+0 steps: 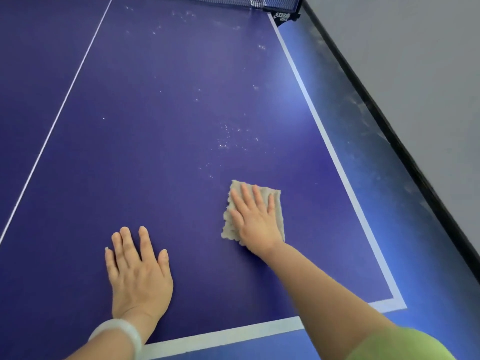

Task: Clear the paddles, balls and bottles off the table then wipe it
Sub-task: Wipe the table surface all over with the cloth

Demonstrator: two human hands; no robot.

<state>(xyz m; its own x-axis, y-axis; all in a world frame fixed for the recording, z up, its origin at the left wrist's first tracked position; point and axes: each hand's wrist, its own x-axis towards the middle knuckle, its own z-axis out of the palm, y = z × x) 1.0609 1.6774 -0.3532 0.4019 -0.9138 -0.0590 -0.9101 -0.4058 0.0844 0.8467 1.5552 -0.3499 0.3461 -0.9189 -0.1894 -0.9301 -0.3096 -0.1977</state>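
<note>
The right hand [255, 219] lies palm down on a beige cloth [272, 193], which rests flat on the blue counter [155, 126] in its near right part, well inside the white sideline [324, 141]. The fingers [245, 196] of this hand are straight and slightly spread, and they lie flat on the cloth without curling around it. The cloth sits under the palm and the fingers. Its far edge shows just past the fingertips, its ragged left edge shows beside the thumb, and a narrow strip shows along the little-finger side. The left hand [137, 274] rests palm down directly on the bare counter, to the left of the cloth, nearer the person and apart from it. Its fingers [127, 242] are straight and slightly spread, and they hold nothing. A pale bracelet [122, 331] circles the left wrist, and a green sleeve [405, 344] covers the right upper arm. Pale specks [228, 139] are scattered on the surface beyond the cloth, towards the net [233, 0] at the far end. A thin white centre line [65, 100] runs lengthwise at the left.
</note>
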